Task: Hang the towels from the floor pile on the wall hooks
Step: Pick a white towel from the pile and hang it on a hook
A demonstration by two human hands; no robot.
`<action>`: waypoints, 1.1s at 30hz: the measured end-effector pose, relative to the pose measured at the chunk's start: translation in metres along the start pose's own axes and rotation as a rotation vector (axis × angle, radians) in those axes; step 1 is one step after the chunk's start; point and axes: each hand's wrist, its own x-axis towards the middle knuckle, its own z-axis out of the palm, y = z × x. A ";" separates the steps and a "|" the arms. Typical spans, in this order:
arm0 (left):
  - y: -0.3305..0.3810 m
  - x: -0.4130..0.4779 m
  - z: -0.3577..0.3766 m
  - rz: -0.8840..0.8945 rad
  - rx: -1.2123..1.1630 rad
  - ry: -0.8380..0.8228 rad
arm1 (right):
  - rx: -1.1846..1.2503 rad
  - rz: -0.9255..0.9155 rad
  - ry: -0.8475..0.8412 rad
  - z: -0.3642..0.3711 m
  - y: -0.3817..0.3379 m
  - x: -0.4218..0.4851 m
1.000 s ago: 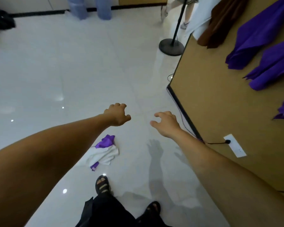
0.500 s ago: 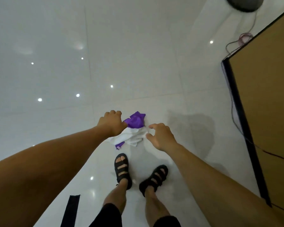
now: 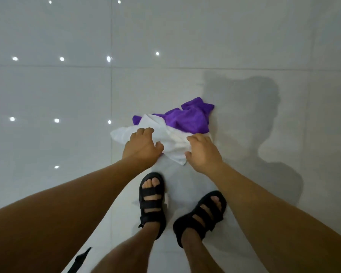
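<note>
Tiled floor (image 3: 67, 91): white towel (image 3: 171, 142), apparently overlapping purple towel (image 3: 187, 119).

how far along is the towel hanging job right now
Done: nothing shown; no hooks are in view. In hand: the left hand and right hand both rest, fingers curled, on the crumpled white towel, which lies on the glossy tiled floor; a closed grip is not clear. Left: lifting and hanging it, then the crumpled purple towel touching it.

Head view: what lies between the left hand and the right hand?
In the head view, a crumpled part of the white towel lies between the left hand and the right hand; both curl their fingers onto it.
</note>
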 end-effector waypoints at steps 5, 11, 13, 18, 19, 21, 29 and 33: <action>-0.020 0.033 0.037 -0.048 -0.067 -0.010 | -0.193 0.023 -0.008 0.042 0.013 0.050; -0.012 0.027 0.038 -0.045 -0.113 -0.080 | -0.429 -0.049 -0.003 0.044 0.014 0.048; -0.005 0.017 0.028 -0.030 -0.124 -0.103 | -0.366 -0.055 -0.021 0.036 0.013 0.039; 0.003 0.008 0.009 -0.008 -0.089 -0.094 | -0.185 -0.077 0.034 0.030 0.009 0.031; 0.002 0.012 0.010 -0.004 -0.075 -0.093 | -0.179 -0.084 0.044 0.034 0.009 0.034; -0.003 0.023 0.018 -0.007 -0.054 -0.088 | -0.169 -0.094 0.040 0.048 0.010 0.045; -0.026 0.041 0.049 -0.079 -0.059 -0.124 | -0.215 0.048 0.087 0.094 0.008 0.068; -0.017 0.005 0.018 -0.090 -0.079 -0.114 | 0.200 -0.003 0.124 0.048 -0.008 0.028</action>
